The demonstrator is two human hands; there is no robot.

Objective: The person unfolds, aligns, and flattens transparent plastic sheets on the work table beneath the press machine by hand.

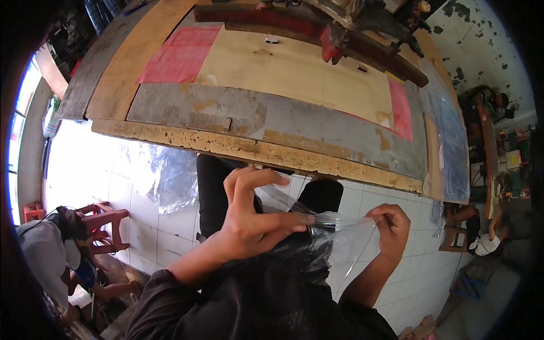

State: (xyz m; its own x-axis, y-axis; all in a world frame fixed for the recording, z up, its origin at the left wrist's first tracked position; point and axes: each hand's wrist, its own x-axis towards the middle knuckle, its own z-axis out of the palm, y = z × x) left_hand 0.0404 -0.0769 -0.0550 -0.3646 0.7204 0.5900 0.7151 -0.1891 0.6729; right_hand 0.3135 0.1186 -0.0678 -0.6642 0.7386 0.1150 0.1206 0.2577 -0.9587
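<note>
My left hand (255,215) and my right hand (391,226) hold a clear plastic bag (340,241) stretched between them, just below the front edge of a wooden worktable (255,150). The left thumb and forefinger pinch the bag's upper edge near its middle, the other fingers raised. My right hand is closed on the bag's right corner. The bag hangs down over my dark clothing.
The worktable carries grey boards, a pale cardboard sheet (294,68) and red patches (181,54). A sewing machine (362,17) stands at its far side. Clear plastic sheeting (167,175) hangs left. A person (51,249) sits by a red stool (105,224); another person (481,241) is at right.
</note>
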